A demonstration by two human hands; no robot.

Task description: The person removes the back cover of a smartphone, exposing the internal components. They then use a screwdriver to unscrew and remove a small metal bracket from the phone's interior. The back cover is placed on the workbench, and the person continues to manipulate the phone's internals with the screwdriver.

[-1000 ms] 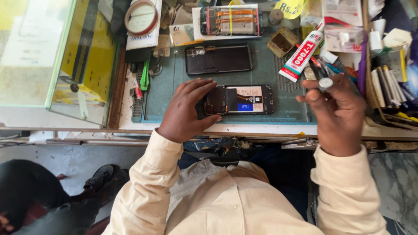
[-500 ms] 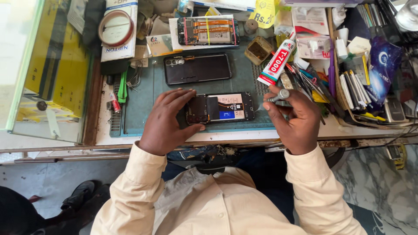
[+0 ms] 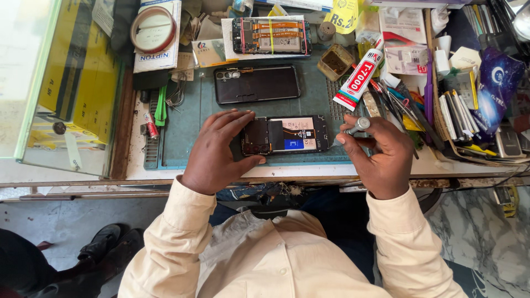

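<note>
An opened phone (image 3: pixel 287 135) with its board and blue battery label showing lies on a green work mat (image 3: pixel 187 121). My left hand (image 3: pixel 218 149) grips the phone's left end and steadies it. My right hand (image 3: pixel 378 152) holds a small silver-capped screwdriver (image 3: pixel 353 128), its tip pointing at the phone's right end. A black back cover (image 3: pixel 256 84) lies on the mat just beyond the phone.
A white glue tube (image 3: pixel 359 80) lies at the mat's right corner. Another opened phone with orange flex cables (image 3: pixel 271 35) sits at the back. A tape roll (image 3: pixel 153 28), a tray of tools and pens (image 3: pixel 408 110), packets and a glass case (image 3: pixel 61 83) surround the mat.
My right hand has come in from the tool tray to the phone's right end with the screwdriver. My left hand stays on the phone. The view has shifted slightly.
</note>
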